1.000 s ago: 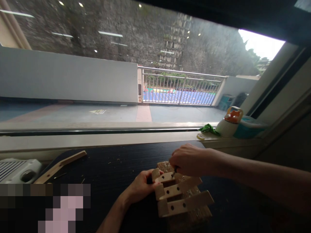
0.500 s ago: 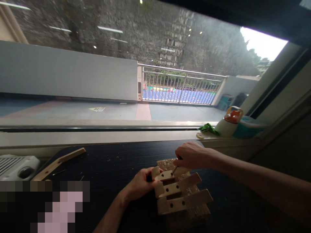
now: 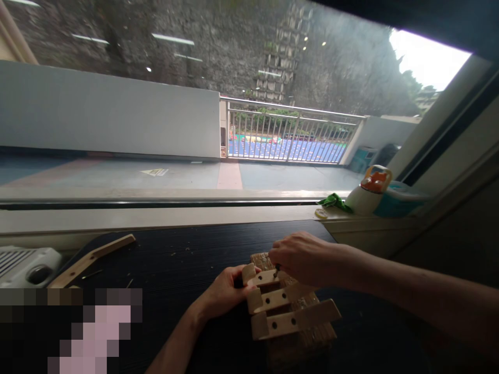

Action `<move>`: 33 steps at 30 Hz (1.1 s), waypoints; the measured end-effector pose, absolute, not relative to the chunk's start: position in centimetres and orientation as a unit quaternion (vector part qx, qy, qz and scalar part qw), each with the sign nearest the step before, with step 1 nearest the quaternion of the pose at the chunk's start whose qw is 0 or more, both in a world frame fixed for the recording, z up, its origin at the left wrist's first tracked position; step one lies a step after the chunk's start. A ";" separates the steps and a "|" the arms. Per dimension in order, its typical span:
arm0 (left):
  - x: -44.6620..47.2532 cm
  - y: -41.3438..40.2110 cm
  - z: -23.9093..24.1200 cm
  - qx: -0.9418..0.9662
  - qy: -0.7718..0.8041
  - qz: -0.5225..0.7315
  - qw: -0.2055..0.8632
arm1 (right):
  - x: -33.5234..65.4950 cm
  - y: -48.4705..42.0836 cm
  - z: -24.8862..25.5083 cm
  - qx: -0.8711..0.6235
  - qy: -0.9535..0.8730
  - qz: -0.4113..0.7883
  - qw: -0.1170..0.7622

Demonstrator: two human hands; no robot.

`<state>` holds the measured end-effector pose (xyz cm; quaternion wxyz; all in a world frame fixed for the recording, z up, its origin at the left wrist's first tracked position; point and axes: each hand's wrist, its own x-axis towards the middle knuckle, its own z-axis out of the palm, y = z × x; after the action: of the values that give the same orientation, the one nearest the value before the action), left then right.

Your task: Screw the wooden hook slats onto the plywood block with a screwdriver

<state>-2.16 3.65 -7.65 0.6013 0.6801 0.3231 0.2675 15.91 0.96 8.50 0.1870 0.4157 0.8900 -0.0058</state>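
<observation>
Three pale wooden pieces with dark round holes lie side by side across a rough wooden block. My left hand grips the left end of the farthest wooden piece, thumb and fingers closed on it. Over that piece's right part, my right hand is closed round a thin-shafted metal tool. The tool's tip meets the piece at its right hole; its upper part is hidden in my fist. The middle piece and the nearest piece lie closer to me, their holes showing.
A bent wooden strip lies on the dark table at left, near thin slivers. A grey-white machine stands at the left edge. On the windowsill are a green cloth, a tape roll and a white-and-orange jug.
My right hand has turned and shifted slightly left and lower, and now covers part of the middle piece's right end. My left hand keeps its hold. The view has tilted slightly.
</observation>
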 end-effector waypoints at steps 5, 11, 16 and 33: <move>-2.1 3.7 -7.8 0.677 0.312 0.267 0.611 | 16.4 1.6 8.2 0.479 0.866 -0.022 0.140; -2.2 3.5 -7.6 0.687 0.305 0.264 0.605 | 16.4 1.1 8.6 0.499 0.855 0.019 0.141; -2.2 3.6 -7.4 0.686 0.315 0.264 0.600 | 16.2 0.4 10.0 0.455 0.875 0.024 0.165; -2.1 3.4 -7.0 0.692 0.321 0.260 0.592 | 16.9 1.0 7.9 0.522 0.844 0.018 0.119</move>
<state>-2.06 3.44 -6.98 0.5925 0.6917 0.3208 0.2599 16.92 0.96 7.85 0.1191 0.5225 0.8441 0.0181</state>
